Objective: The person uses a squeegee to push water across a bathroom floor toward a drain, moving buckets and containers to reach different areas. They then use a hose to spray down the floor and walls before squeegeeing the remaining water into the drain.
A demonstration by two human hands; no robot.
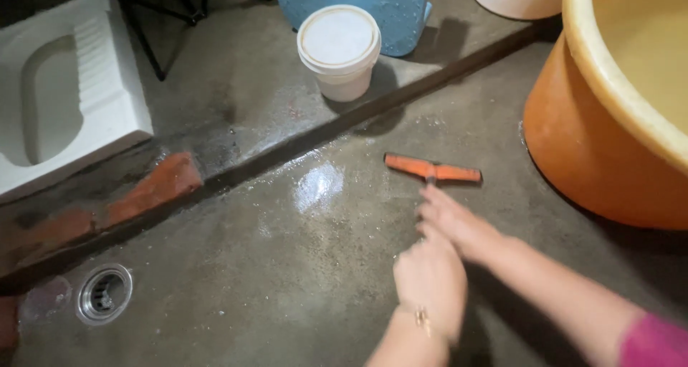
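Two bare hands work one tool: an orange floor squeegee with a flat rubber-edged head (432,170), its head lying crosswise on the wet grey concrete floor (301,267) just beyond the fingers. The right hand (453,220) reaches forward along the handle, fingers curled round it near the head; the left hand (430,277) sits just behind, clenched over the same handle (the shaft itself is almost wholly hidden under both hands). A thin gold-coloured bracelet (421,317) circles the left wrist.

One white lidded plastic bucket (339,51) stands on a raised concrete step, with one blue speckled container (358,1) touching it from behind. One large orange plastic tub with a pale yellow rim (609,130) stands to the right of the squeegee. One white ceramic squat pan (64,87) lies at the left, red bricks (143,191) beside it, and one round steel floor drain (104,293) is set in the floor below them. A sheen of water glints on the concrete just left of the squeegee head
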